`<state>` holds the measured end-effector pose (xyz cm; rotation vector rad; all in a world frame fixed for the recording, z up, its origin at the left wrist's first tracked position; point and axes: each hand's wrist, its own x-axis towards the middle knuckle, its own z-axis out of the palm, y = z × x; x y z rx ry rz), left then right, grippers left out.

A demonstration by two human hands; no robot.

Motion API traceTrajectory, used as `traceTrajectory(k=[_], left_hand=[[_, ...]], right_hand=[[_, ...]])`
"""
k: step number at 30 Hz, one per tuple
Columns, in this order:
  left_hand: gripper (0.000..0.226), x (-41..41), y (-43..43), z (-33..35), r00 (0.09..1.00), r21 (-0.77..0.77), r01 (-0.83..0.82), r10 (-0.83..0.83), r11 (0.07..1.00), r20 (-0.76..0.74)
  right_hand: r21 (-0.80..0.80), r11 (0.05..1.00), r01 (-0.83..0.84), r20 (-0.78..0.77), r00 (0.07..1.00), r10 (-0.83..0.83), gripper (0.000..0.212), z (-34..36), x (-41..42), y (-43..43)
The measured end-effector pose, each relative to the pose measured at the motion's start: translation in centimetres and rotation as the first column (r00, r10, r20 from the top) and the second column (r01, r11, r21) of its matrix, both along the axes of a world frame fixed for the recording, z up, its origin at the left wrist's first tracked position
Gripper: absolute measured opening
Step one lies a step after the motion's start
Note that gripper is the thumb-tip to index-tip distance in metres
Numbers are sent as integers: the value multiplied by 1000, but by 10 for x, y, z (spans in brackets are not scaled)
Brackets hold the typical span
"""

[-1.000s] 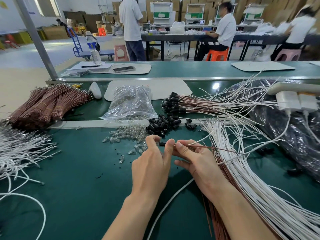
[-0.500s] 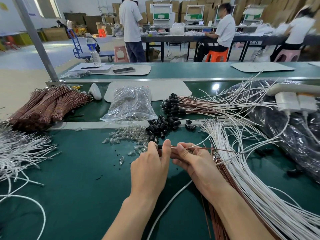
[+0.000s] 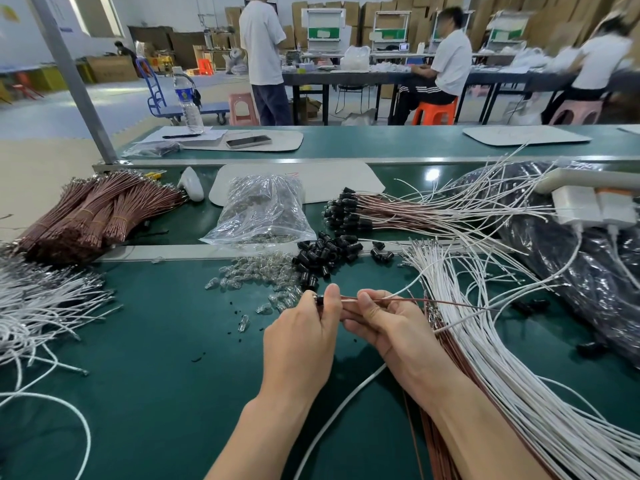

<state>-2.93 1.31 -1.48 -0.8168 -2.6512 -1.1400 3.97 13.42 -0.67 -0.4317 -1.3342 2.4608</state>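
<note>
My left hand (image 3: 304, 337) pinches a small black socket (image 3: 319, 300) between thumb and forefinger, above the green bench. My right hand (image 3: 391, 327) pinches a thin brown wire (image 3: 415, 300) and a white wire (image 3: 408, 289) that run from the socket off to the right. Loose black sockets (image 3: 322, 254) lie in a heap just beyond my hands, with small clear glass bulbs (image 3: 256, 271) scattered to their left. Finished sockets with brown and white leads (image 3: 349, 213) are stacked behind the heap.
A thick fan of white wires (image 3: 485, 358) and brown wires (image 3: 440, 427) lies under my right forearm. A clear bag of bulbs (image 3: 263, 209), bundled brown wires (image 3: 90, 216), white wires (image 3: 34, 306) at left, a black plastic bag (image 3: 571, 258) and white chargers (image 3: 588, 206) at right.
My hands have stayed at the same spot; the left fingers have shifted round the socket and the wires now stretch straighter to the right from my right thumb.
</note>
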Motion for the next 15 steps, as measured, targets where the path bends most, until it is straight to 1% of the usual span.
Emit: traceTrajectory(k=[3,5,6,9,10,12,13,15], left_hand=[[52,1,0,0,994,154,88,-98,984,56],[41,2,-1,1,981,239,167,-185,957,54],[37,3,-1,1,975,259,200,-219,945,47],[27,5,-2,1,962,276,259,-272,926,10],[24,5,-2,2,959,281,269,-283,921,7],[22,6,-3,2,955,284,281,-297,917,11],[23,6,-2,1,957,271,278,-290,921,2],[22,6,-1,-1,970,209,242,-238,948,-43]], right_hand=[[-13,1000,-4,-17,1000,4,29,3,0,-1],[-17,999,-37,-37,999,36,25,6,0,-3],[-5,998,-63,-41,997,62,27,7,0,-4],[57,994,-89,2,996,89,48,6,0,-7],[72,994,-80,19,997,78,50,5,0,-7],[87,994,-69,33,997,66,44,5,0,-8],[98,993,-70,38,997,66,35,6,0,-8],[133,989,-66,44,997,61,25,5,1,-8]])
